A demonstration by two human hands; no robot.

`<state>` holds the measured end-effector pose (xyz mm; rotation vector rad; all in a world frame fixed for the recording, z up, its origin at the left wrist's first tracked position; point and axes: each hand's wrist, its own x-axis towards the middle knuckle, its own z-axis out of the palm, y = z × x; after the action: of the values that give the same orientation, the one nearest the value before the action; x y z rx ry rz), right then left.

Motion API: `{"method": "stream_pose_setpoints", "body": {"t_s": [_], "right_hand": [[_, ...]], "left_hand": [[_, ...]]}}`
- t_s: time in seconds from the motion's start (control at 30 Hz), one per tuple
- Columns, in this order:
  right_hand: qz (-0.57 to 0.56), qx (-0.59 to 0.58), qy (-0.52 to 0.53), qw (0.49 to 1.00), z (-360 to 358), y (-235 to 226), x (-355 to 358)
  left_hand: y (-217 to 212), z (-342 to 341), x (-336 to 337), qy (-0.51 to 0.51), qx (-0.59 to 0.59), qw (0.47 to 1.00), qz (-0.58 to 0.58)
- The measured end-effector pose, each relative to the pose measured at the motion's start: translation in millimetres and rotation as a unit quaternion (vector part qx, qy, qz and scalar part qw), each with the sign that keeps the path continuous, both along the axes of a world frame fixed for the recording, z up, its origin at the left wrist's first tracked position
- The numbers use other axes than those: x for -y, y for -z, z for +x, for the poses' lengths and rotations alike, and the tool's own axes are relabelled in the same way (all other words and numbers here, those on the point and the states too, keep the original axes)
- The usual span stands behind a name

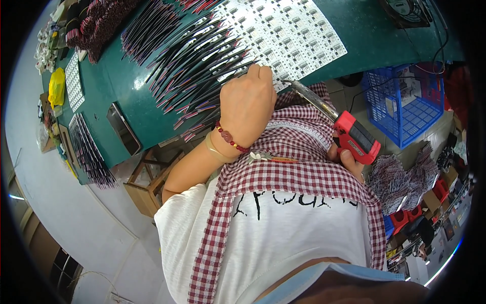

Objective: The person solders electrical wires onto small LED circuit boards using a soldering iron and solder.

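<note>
My left hand is closed at the near edge of a white sheet of small circuit boards. Its fingertips are turned away, so whatever they pinch is hidden. In my right hand is a red and black soldering iron, gripped by its handle. The iron's metal barrel slants up and left, and its tip is beside my left fingers at the sheet's edge. Black cables with red and blue wire ends fan out from the sheet, left of and partly under my left hand.
The green table also bears a phone, a yellow bag, another cabled board panel and wire bundles. A fan-like black device sits far right. Below are a blue crate and a wooden stool.
</note>
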<state>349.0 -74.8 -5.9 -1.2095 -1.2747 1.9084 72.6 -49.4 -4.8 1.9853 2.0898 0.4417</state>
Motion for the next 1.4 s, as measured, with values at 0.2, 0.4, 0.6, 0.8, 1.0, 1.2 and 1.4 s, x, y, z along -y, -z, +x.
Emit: {"method": "stream_pose_setpoints", "body": {"t_s": [0.2,0.4,0.6,0.8,1.0,1.2,1.4], "right_hand": [[-0.003,-0.007,-0.043,0.999,8,9,1],[-0.001,-0.02,-0.012,1.0,3,9,1],[-0.011,-0.032,-0.011,0.999,7,13,3],[-0.017,-0.019,-0.009,1.0,2,10,-4],[-0.014,-0.026,-0.03,0.999,0,12,-5],[0.02,0.025,-0.041,0.999,-6,13,-7],[-0.01,-0.037,-0.041,0.998,1,14,-2]], "left_hand": [[0,0,0,-0.004,-0.002,1.0,-0.008],[1,-1,-2,-0.012,0.004,1.0,-0.019],[-4,0,1,-0.02,0.007,1.0,-0.022],[-6,0,5,-0.021,0.035,0.998,-0.041],[0,4,8,-0.055,0.062,0.997,0.006],[3,5,7,-0.054,0.075,0.996,0.015],[3,3,7,-0.051,0.083,0.995,0.012]]}}
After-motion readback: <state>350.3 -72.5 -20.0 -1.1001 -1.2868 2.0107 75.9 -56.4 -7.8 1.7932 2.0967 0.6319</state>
